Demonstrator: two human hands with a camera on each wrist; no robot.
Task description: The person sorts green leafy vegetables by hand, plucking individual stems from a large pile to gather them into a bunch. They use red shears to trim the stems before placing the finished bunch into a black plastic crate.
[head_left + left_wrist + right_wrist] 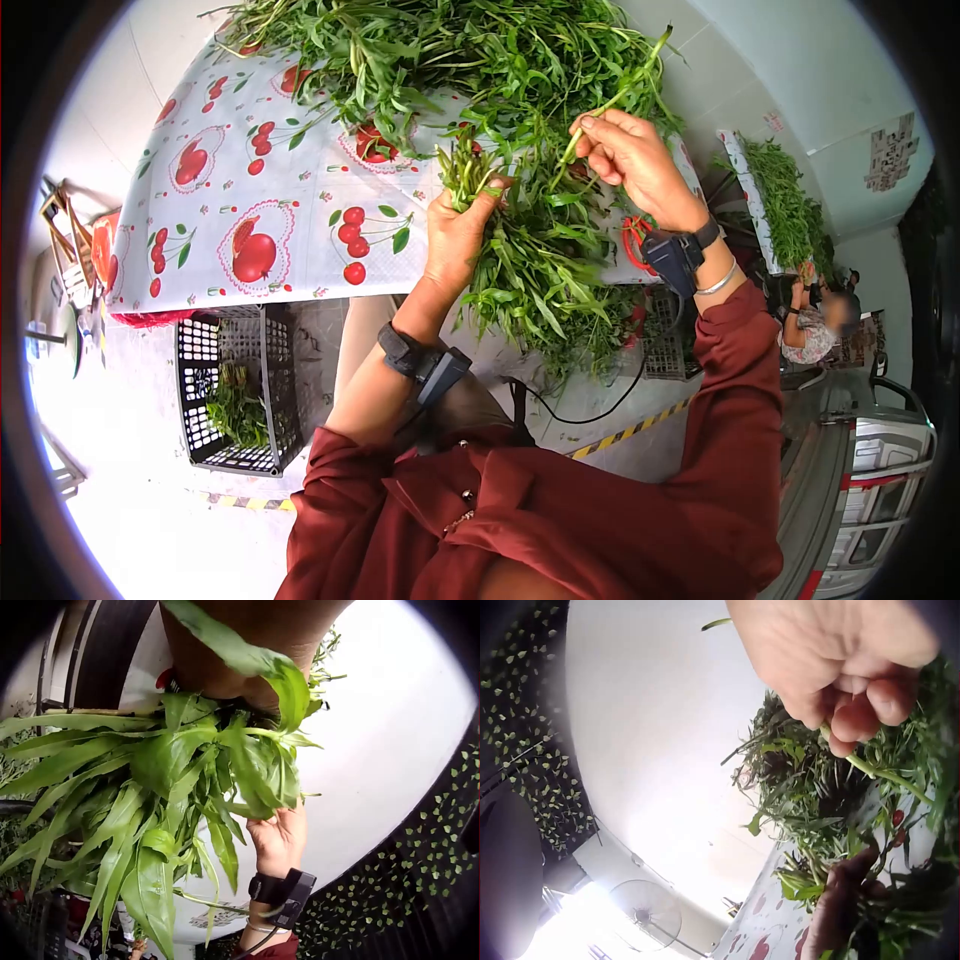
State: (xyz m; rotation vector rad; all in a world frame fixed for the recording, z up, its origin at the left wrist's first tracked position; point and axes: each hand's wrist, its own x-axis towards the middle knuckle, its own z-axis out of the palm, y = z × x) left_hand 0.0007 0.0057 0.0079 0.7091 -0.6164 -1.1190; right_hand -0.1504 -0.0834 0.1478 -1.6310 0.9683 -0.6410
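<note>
My left hand (462, 232) grips a bunch of leafy green stems (540, 265), cut ends up and leaves hanging past the table edge. In the left wrist view the long narrow leaves (150, 892) of that bunch spread out below the hand. To the right, my right hand (635, 165) pinches a single green stem (600, 112) between thumb and fingers. The right wrist view shows this stem (885, 775) slanting down from the fingertips. A large heap of the same greens (450, 50) covers the far side of the table.
The table wears a cherry-patterned cloth (300, 190). A red-handled tool (636, 243) lies by my right wrist. Below on the left stands a black crate (283, 400) with greens inside. More greens (780, 195) lie on another surface at right, near a seated person (812, 325).
</note>
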